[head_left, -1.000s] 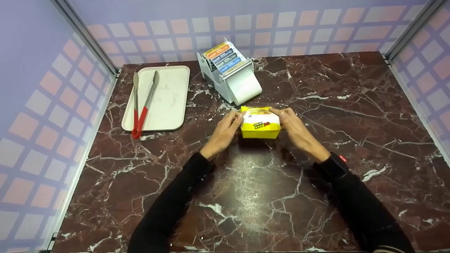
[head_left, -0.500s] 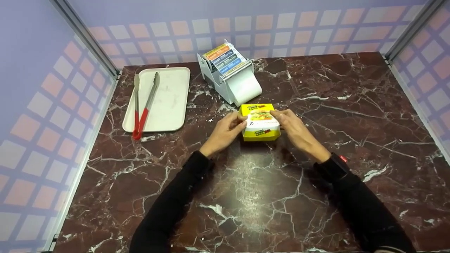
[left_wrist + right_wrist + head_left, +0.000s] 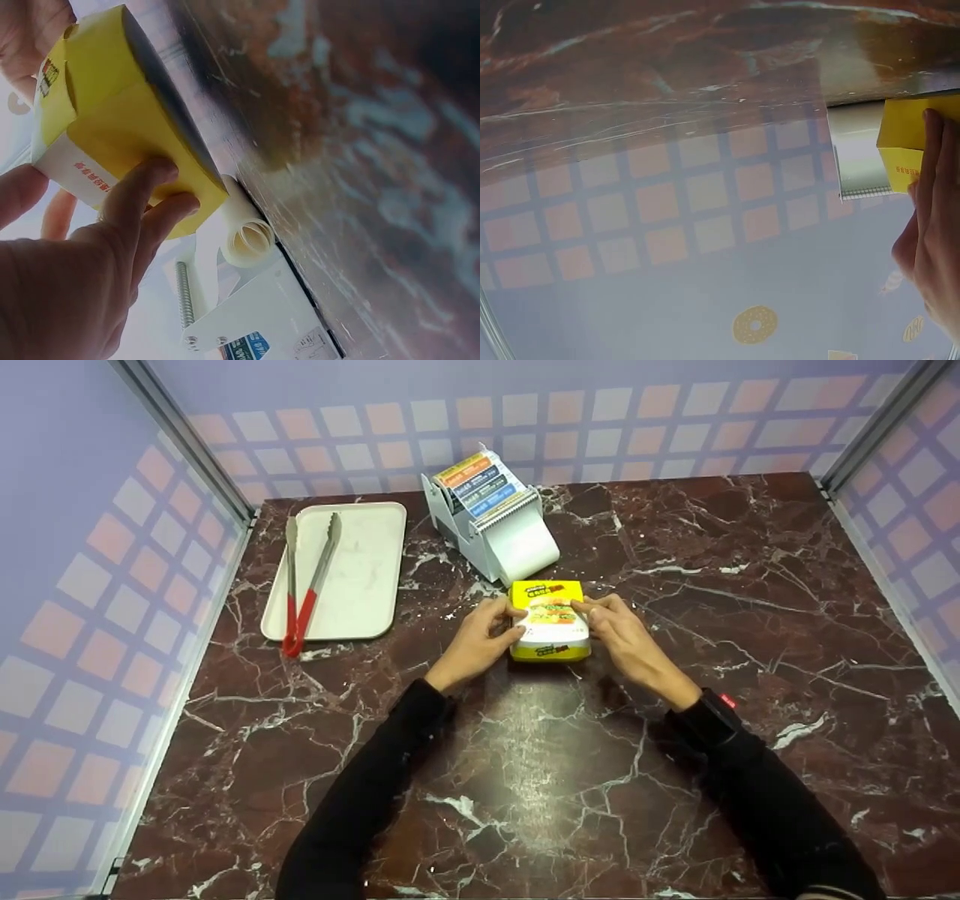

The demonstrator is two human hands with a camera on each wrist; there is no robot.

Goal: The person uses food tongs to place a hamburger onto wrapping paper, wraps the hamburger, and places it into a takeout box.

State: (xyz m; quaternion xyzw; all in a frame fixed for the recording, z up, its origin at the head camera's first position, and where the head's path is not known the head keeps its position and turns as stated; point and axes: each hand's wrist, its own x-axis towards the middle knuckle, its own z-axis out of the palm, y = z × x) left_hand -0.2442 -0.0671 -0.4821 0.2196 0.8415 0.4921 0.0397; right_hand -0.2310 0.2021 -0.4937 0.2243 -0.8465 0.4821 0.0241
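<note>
A yellow and white burger box (image 3: 553, 622) with a burger picture on its lid stands on the dark marbled table, its lid down. At its left side my left hand (image 3: 480, 639) holds it, fingertips against the side wall and thumb near the front corner. My right hand (image 3: 624, 641) holds the opposite side, with a finger reaching onto the lid's edge. In the left wrist view, two fingers of that hand lie along the yellow wall of the box (image 3: 120, 124). The right wrist view shows straight fingers (image 3: 928, 157) against the other wall. What the box contains is hidden.
Behind the box stands a label dispenser (image 3: 480, 510) with a white roll and a serrated edge. To the left lies a cream tray (image 3: 364, 577) with red-handled metal tongs (image 3: 301, 607) on it, their handles over its front edge. Tiled-pattern walls (image 3: 570, 412) enclose the table.
The box's top, first seen at a steep slant, has levelled, so the burger picture shows fully. Both hands have stayed at its sides, with small finger shifts.
</note>
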